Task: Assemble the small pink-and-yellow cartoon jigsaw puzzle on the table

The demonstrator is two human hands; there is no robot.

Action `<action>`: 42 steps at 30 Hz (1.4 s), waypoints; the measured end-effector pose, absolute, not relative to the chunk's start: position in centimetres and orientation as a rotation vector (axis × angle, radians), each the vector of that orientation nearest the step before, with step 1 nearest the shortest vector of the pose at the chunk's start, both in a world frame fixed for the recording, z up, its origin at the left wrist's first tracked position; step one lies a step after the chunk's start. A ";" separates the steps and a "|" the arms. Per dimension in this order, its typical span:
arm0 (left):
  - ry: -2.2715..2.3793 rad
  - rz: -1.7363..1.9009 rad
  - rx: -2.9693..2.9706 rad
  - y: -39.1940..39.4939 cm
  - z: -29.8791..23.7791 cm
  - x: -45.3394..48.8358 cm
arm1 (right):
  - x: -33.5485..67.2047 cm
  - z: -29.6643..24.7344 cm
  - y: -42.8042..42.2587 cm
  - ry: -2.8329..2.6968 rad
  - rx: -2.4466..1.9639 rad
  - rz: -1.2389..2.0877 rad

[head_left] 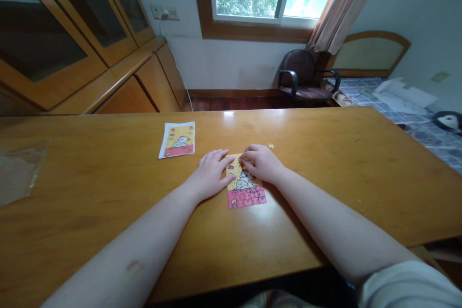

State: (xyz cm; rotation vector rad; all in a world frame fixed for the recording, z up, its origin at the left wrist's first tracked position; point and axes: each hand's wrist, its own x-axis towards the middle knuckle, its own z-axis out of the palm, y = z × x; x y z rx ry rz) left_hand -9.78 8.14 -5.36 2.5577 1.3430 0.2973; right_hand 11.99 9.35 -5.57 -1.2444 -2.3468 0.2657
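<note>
A small jigsaw puzzle (246, 191), yellow on top and pink at the bottom with a white cartoon animal, lies on the wooden table (108, 192). My left hand (212, 172) rests flat on the puzzle's left edge, fingers stretched out. My right hand (260, 162) sits on the puzzle's upper right, its fingers curled and pinched down at the top edge; whether a piece is under them is hidden. One loose piece (270, 146) lies on the table just beyond my right hand.
A printed picture card (177, 139) of the same design lies further back on the left. A clear plastic bag (18, 171) is at the table's left edge. Behind are wooden cabinets (72, 38), a dark chair (305, 77) and a bed (404, 110).
</note>
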 end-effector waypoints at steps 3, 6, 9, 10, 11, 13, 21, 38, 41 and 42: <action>1.317 0.290 2.569 8.1 -5.2 -9.8 | 12.5 -5.0 9.3 -2.292 -1.320 0.237; 1.287 0.248 2.584 8.0 -5.1 -9.8 | 13.1 -4.7 9.3 -2.296 -1.362 0.251; 1.284 0.204 2.588 7.9 -5.0 -9.7 | 13.2 -4.8 9.3 -2.353 -1.354 0.283; 1.287 0.196 2.588 7.9 -5.0 -9.6 | 13.2 -4.8 9.2 -2.372 -1.354 0.289; 1.290 0.193 2.586 7.9 -5.0 -9.6 | 13.2 -4.8 9.2 -2.386 -1.358 0.288; 1.294 0.200 2.584 7.9 -5.1 -9.6 | 13.0 -4.8 9.1 -2.399 -1.371 0.277; 1.298 0.183 2.593 8.0 -5.3 -9.7 | 13.6 -3.8 9.2 -2.394 -1.510 0.226; 1.290 0.211 2.564 8.1 -5.5 -9.7 | 18.5 -2.7 10.7 -2.233 -2.104 0.103; 1.258 0.238 2.570 8.1 -5.4 -9.7 | 18.6 -3.2 10.9 -2.271 -2.042 0.159; 1.249 0.237 2.569 8.1 -5.3 -9.7 | 18.6 -3.3 11.0 -2.281 -2.030 0.181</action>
